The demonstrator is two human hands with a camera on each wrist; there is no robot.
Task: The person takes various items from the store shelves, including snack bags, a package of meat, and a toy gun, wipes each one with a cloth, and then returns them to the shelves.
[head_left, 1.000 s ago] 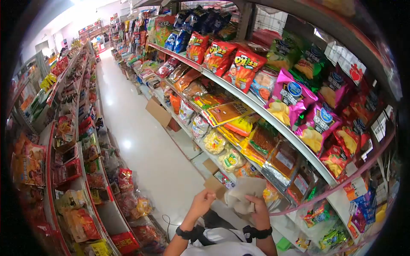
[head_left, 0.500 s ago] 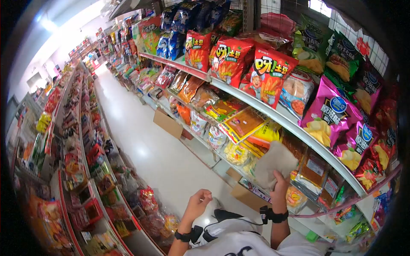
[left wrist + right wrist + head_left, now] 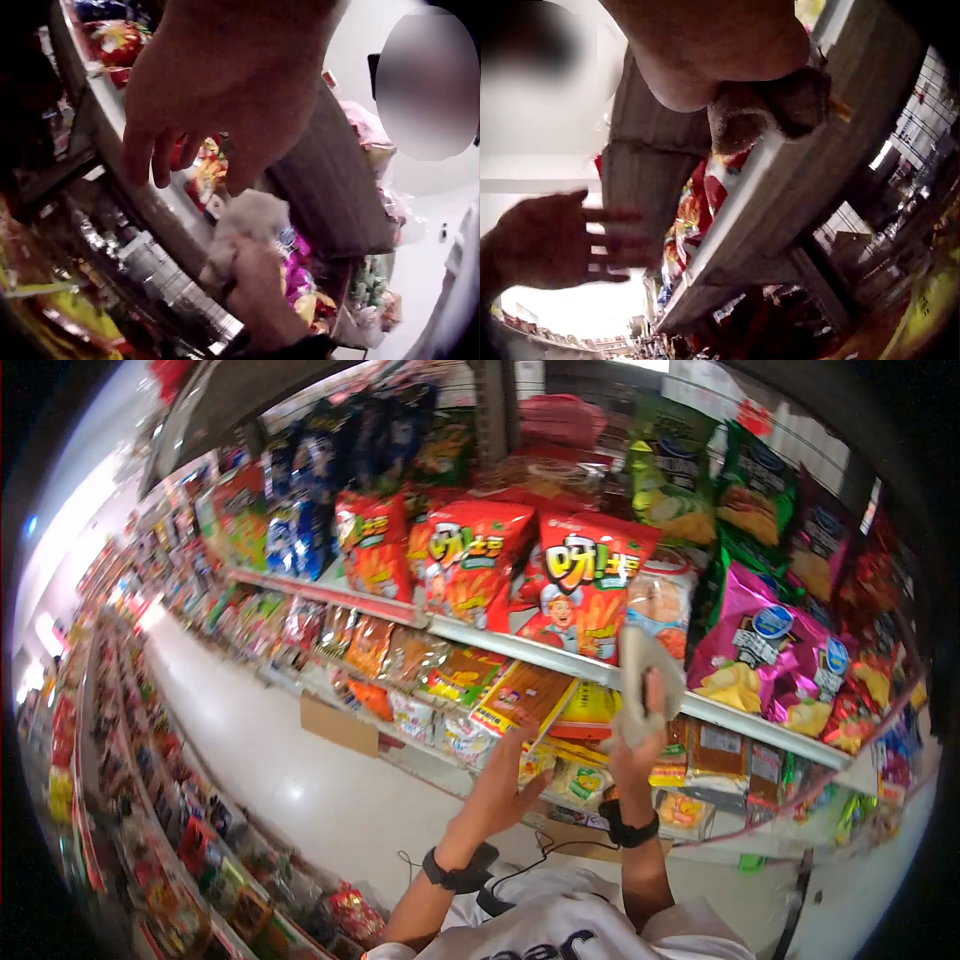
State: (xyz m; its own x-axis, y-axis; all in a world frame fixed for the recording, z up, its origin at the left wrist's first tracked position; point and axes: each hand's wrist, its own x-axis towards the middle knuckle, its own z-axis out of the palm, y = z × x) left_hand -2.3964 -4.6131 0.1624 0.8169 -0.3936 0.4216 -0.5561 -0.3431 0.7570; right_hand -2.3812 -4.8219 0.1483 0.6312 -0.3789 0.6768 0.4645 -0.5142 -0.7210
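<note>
My right hand [image 3: 640, 750] grips a folded grey-beige cloth [image 3: 650, 670] with the thumb across it. In the head view the cloth overlaps the white front edge of the upper shelf [image 3: 735, 720], below a red chip bag [image 3: 585, 585] and left of a pink one [image 3: 765, 645]. The right wrist view has the bunched cloth [image 3: 739, 124] close along that edge. My left hand [image 3: 495, 795] is lifted in front of the lower shelf, holding nothing, its fingers extended and spread. From the left wrist, the left hand [image 3: 225, 82] hangs above the cloth.
Blue chip bags [image 3: 295, 535] and green ones [image 3: 670, 470] also stand on the upper shelf. Below it lie flat brown snack packs [image 3: 525, 700]. A cardboard box [image 3: 338, 727] juts into the aisle [image 3: 250, 725]. Packed shelves [image 3: 150, 790] line the left side.
The right hand has raised the cloth from low before the lower packs to the upper shelf's edge. The left hand has risen toward the shelves and its curled fingers have straightened. The view has turned right.
</note>
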